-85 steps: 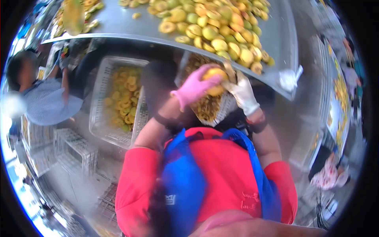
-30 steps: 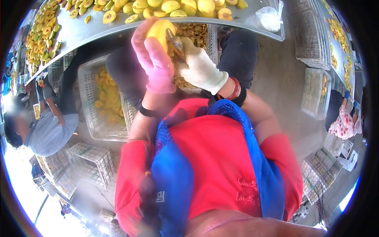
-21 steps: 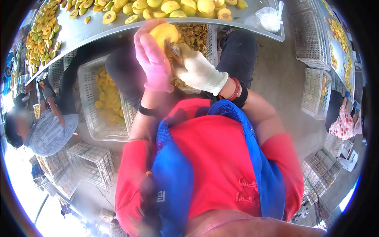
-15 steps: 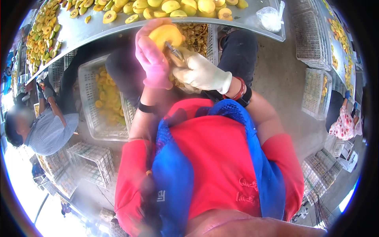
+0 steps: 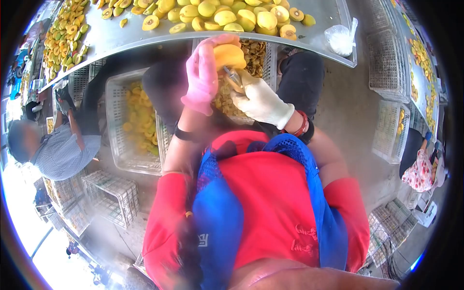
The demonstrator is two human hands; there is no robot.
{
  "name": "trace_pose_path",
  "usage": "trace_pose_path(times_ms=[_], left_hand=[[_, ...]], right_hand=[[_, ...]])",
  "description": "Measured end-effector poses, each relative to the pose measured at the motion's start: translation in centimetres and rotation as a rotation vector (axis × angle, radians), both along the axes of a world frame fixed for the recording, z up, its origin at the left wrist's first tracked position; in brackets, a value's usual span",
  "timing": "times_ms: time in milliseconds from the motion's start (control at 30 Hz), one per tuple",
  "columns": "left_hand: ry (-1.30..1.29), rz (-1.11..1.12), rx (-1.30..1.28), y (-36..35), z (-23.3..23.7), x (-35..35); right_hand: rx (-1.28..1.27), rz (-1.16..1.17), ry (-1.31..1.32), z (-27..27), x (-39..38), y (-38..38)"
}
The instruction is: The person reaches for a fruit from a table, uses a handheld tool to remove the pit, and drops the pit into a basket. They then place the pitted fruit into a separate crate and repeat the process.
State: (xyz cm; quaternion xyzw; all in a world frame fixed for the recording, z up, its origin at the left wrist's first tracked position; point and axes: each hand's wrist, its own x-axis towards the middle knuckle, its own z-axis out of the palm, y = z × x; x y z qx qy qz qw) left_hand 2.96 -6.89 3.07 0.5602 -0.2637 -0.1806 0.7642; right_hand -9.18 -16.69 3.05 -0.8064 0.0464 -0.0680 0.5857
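Note:
My left hand (image 5: 202,75), in a pink glove, is closed around a yellow peach half (image 5: 229,56). My right hand (image 5: 263,102), in a white glove, grips a small hand tool (image 5: 233,79) with a metal head and a tan handle; its exact kind cannot be made out. The tool's metal end meets the lower side of the fruit. Both hands are close together above my lap, just short of the metal table's edge (image 5: 270,37). Below them a crate holds yellow-brown peelings (image 5: 252,57), partly hidden by my hands.
Many halved peaches (image 5: 224,18) lie on the table, with a tied plastic bag (image 5: 340,39) at its right corner. A white crate of yellow peeled fruit (image 5: 137,121) stands beside my left leg. A co-worker (image 5: 67,150) sits at left. Stacked crates (image 5: 386,65) stand at right.
The whole view has shifted, so table and crates appear lower and further right. The peach half has turned in my left hand, and the tool still meets it.

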Motion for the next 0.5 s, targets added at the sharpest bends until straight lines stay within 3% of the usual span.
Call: trace_pose_path(times_ms=[67, 167, 300, 400, 500], left_hand=[[-0.029, 0.012, 0.005, 0.3, -0.3, 0.3], [0.017, -0.012, -0.061, 0.5, -0.5, 0.5], [-0.061, -0.167, -0.023, 1.1, -0.1, 1.3], [-0.144, -0.227, 0.033, 1.3, 0.5, 1.5], [-0.268, -0.269, 0.039, 1.1, 0.1, 1.9]], right_hand=[[-0.047, -0.005, -0.019, 0.2, 0.0, 0.4], [0.076, 0.034, -0.016, 0.3, 0.1, 0.7], [0.76, 0.324, 0.51, 1.8, -0.3, -1.0], [0.897, 0.353, 0.536, 1.9, -0.6, -1.1], [0.745, 0.352, 0.514, 1.1, -0.7, -1.0]])
